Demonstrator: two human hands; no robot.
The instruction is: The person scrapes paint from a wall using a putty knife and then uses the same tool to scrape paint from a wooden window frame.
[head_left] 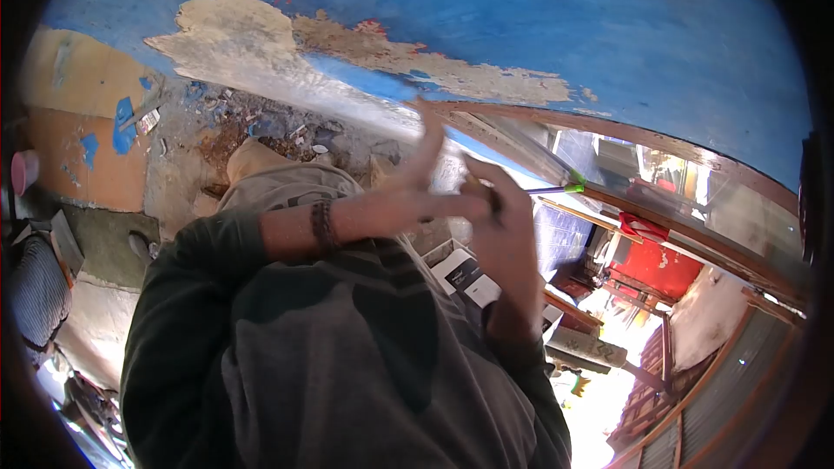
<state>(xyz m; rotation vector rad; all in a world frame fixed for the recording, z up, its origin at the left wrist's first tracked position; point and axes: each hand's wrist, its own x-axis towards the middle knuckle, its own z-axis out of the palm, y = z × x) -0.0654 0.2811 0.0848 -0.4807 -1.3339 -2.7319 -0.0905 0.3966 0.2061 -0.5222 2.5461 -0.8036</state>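
Observation:
In the head view my two hands meet in front of my chest, both smeared by motion. My left hand (424, 187), with a dark beaded bracelet (323, 226) at its wrist, has one finger stretched up toward the wall. Its other fingers reach across to my right hand (502, 221). The right fingers are bent inward around a small dark spot, and I cannot tell what they hold. Just beyond them shows a thin purple stick with a green end (575, 188), overlapping the window ledge. Below the hands, a white box with a black label (465, 271) is partly hidden by my body.
A blue wall (539, 26) with a peeled, pale patch (234, 30) runs across the top. Rubble and paint flakes (300, 126) lie along its foot. A wooden window frame (686, 148) is at right, with a red panel (660, 265) beyond. A pink cup (24, 172) stands far left.

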